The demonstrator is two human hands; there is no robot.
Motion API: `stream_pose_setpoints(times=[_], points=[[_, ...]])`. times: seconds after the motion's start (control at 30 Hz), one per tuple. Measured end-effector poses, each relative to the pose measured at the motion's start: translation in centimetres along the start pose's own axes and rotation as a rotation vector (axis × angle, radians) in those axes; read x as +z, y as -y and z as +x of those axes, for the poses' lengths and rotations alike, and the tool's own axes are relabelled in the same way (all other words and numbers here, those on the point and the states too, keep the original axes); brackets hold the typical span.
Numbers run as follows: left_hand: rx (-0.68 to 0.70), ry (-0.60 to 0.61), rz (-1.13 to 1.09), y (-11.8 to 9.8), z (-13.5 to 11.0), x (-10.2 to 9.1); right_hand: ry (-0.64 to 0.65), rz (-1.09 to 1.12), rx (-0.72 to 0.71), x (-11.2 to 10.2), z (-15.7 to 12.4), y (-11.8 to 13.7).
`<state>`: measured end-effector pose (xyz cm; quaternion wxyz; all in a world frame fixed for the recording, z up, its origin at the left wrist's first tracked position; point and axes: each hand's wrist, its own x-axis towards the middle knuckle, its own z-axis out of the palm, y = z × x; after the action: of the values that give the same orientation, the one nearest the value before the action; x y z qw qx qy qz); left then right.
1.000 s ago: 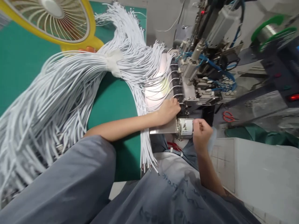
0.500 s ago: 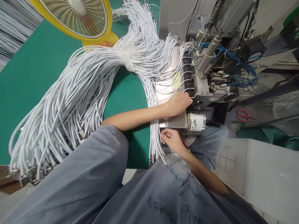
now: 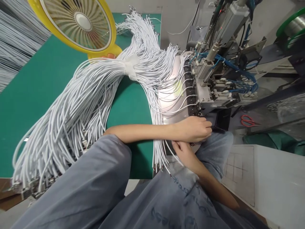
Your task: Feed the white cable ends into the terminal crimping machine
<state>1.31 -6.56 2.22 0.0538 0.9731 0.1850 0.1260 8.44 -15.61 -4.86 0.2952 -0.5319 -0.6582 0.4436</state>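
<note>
Handling cables (image 3: 158, 152), seemingly; my left hand (image 3: 194, 128) overlaps right hand (image 3: 188, 155) off the surface's (image 3: 133, 109) right edge; can't tell grips; uncrossing likely needed next.

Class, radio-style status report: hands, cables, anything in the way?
Left hand curled, grip hidden. Right hand beside white cable, hold unclear. Cable bundle wrapped midway. Left wrist overlaps right hand.

Cable bundle (image 3: 95, 84) lay across your bench (image 3: 47, 73); fan (image 3: 83, 21) stood behind it. Machine (image 3: 203, 92) stood right of the bundle, several cables running into the block (image 3: 191, 101) along its left side. Your left hand (image 3: 196, 128) was before the machine, just beyond your right hand (image 3: 187, 152). Scissors (image 3: 252, 122) lay farther right.
</note>
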Motion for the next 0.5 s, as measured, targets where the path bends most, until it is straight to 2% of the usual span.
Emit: stream_pose_setpoints(times=[0.07, 0.13, 0.2, 0.27, 0.37, 0.5], points=[[0.041, -0.037, -0.080, -0.2, 0.0, 0.3, -0.102, -0.031, -0.029, -2.7, 0.3, -0.2], [0.022, -0.053, -0.165, -0.1, 0.1, 0.4, -0.155, -0.044, -0.020, -5.7, 1.1, -0.4], [-0.059, -0.065, -0.257, 0.4, 0.1, 0.4, -0.202, -0.048, -0.001, -8.5, 2.0, -0.6], [-0.164, -0.079, -0.345, 1.2, 0.1, 0.5, -0.312, 0.022, 0.025, -10.5, 2.9, -0.7], [-0.242, -0.131, -0.420, 2.6, 0.1, 0.9, -0.463, 0.266, 0.062, -11.5, 3.8, -0.6], [-0.170, -0.214, -0.484, 3.9, 0.4, 1.1, -0.512, 0.594, 0.029, -10.5, 4.3, -0.3]])
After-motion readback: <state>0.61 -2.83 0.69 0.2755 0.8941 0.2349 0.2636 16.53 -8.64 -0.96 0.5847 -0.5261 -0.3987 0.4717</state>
